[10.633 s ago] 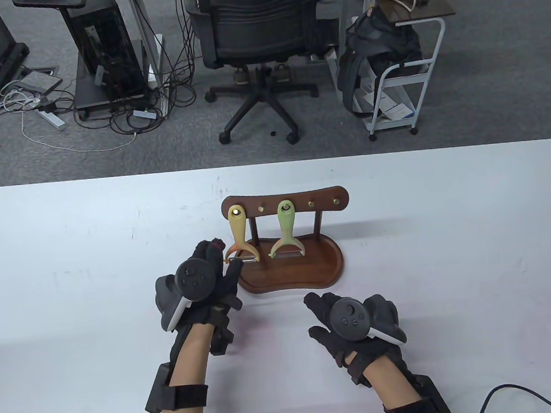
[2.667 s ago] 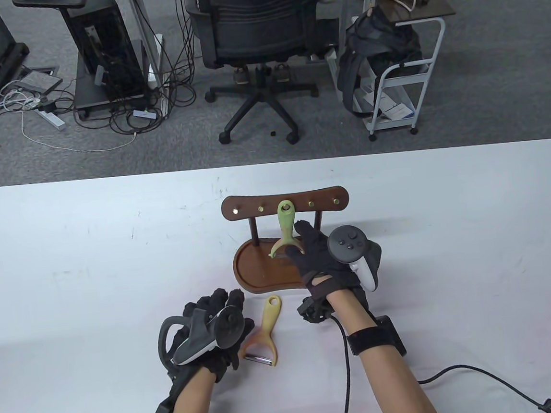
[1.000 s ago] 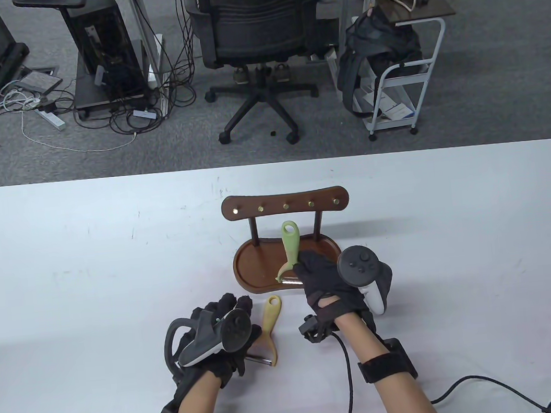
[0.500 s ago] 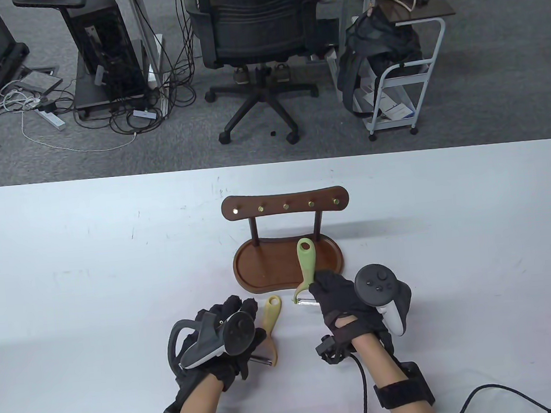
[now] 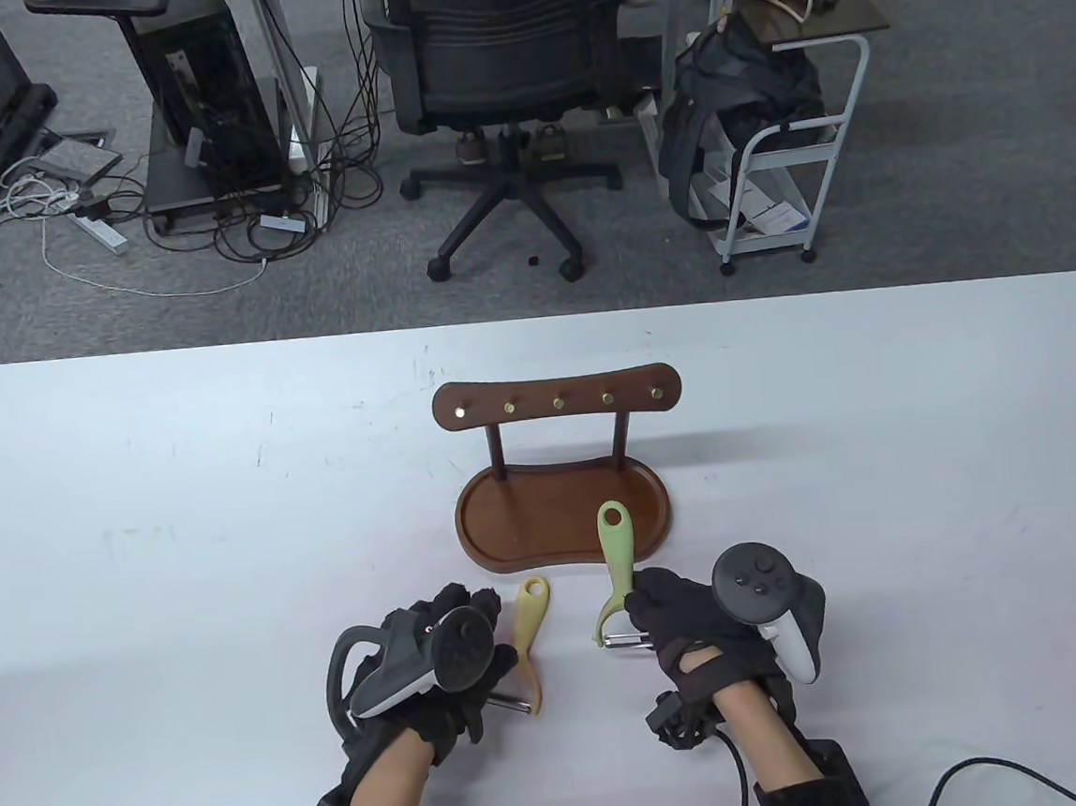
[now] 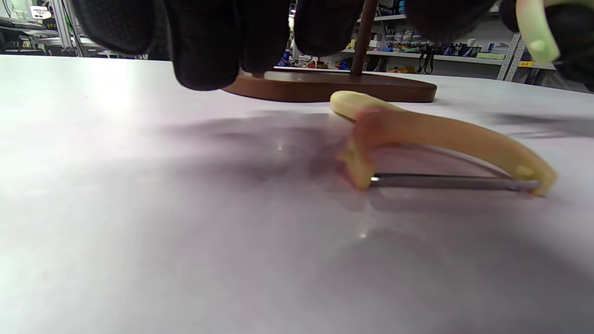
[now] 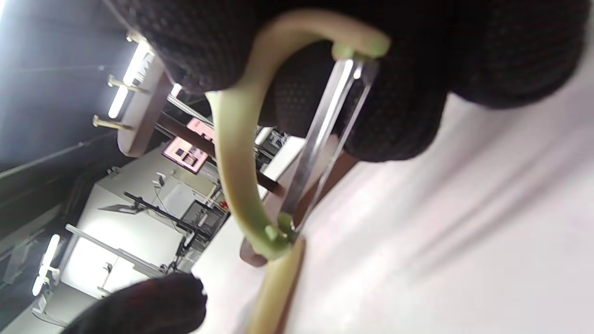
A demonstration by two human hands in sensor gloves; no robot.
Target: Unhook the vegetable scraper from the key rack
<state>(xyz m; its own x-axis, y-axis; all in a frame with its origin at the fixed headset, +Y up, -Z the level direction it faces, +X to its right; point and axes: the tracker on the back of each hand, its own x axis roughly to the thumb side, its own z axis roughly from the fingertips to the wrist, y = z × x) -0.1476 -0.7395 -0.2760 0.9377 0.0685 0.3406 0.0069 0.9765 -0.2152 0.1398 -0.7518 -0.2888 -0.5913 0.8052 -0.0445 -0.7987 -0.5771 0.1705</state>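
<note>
The wooden key rack stands mid-table with all its brass pegs bare. My right hand grips the green scraper by its blade end, off the rack and just in front of the rack's base. In the right wrist view my fingers wrap the green scraper's yoke. The orange scraper lies flat on the table. My left hand rests beside its blade end; in the left wrist view the orange scraper lies free below my fingers.
The white table stretches wide on both sides. A black cable trails from my right wrist at the bottom right. Beyond the far table edge stand an office chair and a white cart.
My right hand lifted the green scraper off its peg and drew it toward me, down near the table in front of the base. My left hand has stayed by the orange scraper.
</note>
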